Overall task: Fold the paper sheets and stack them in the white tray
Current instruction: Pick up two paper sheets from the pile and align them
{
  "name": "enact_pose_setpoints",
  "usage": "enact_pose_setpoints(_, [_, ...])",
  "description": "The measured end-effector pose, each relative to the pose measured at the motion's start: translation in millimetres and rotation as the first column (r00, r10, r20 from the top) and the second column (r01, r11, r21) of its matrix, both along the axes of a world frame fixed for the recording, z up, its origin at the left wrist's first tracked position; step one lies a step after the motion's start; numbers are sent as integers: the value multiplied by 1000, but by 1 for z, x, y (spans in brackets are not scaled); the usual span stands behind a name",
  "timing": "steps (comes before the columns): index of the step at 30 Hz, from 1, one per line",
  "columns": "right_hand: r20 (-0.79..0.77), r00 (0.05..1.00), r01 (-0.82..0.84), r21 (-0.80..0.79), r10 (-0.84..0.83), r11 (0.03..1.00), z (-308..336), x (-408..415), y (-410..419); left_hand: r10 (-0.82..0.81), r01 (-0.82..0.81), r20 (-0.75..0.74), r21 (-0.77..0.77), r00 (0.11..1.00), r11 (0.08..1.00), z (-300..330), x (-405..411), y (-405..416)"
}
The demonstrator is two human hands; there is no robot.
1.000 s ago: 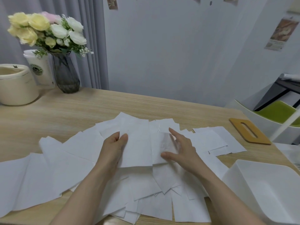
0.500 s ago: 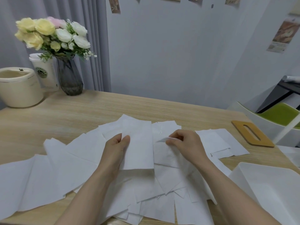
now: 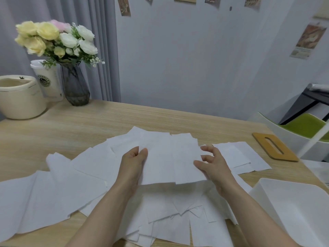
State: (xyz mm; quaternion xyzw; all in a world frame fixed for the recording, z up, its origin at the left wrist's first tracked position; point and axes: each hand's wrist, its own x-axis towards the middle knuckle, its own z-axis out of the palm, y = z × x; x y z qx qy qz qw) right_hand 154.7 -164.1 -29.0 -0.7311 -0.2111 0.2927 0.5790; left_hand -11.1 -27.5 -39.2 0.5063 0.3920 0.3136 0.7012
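Both hands (image 3: 132,161) now lift two paper sheets (image 3: 170,157), earlier flat.

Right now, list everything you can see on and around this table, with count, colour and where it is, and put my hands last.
paper sheets: many, white, spread overlapping over the near half of the table
held sheet: one, white, lifted above the pile between both hands
white tray: one, near right corner; no sheets visible inside
table: one, light wood
wooden piece with a slot: one, tan, right edge
vase of flowers: one, dark glass, yellow, white and pink blooms, far left
paper cup: one, white, behind the vase
round pot: one, cream, far left
chair: one, white with green seat, right
wall pictures: several
left hand: grips the sheet's left edge
right hand: pinches its right edge
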Motion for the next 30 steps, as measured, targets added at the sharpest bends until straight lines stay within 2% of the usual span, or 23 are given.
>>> enact_pose_setpoints(4, [42,996,-71,-87,75,994,-3,2,-3,-1,1,-8,4,1000,1000,1,2,-1])
enact_pose_setpoints(11, [2,999,40,-97,-40,994,-6,0,-2,-10,10,-23,5,1000,1000,1,1,0])
enact_pose_setpoints(13, [33,998,58,-98,-55,994,-10,2,-2,-14,15,-27,9,1000,1000,1,2,-1])
enact_pose_setpoints(16, [95,993,83,-83,-75,993,-12,3,-5,-12,12,-29,7,1000,1000,1,2,-1])
enact_pose_setpoints(21, [98,990,103,-42,-98,994,-11,4,-11,-15,15,-27,8,1000,1000,-1,4,-3])
enact_pose_setpoints(26, [72,968,237,29,-239,971,-6,11,-16,-20,20,-12,-3,1000,1000,-3,5,-7])
enact_pose_setpoints(30, [-51,951,308,99,-304,946,4,16,-20,-49,49,-23,-2,999,999,-1,7,-11])
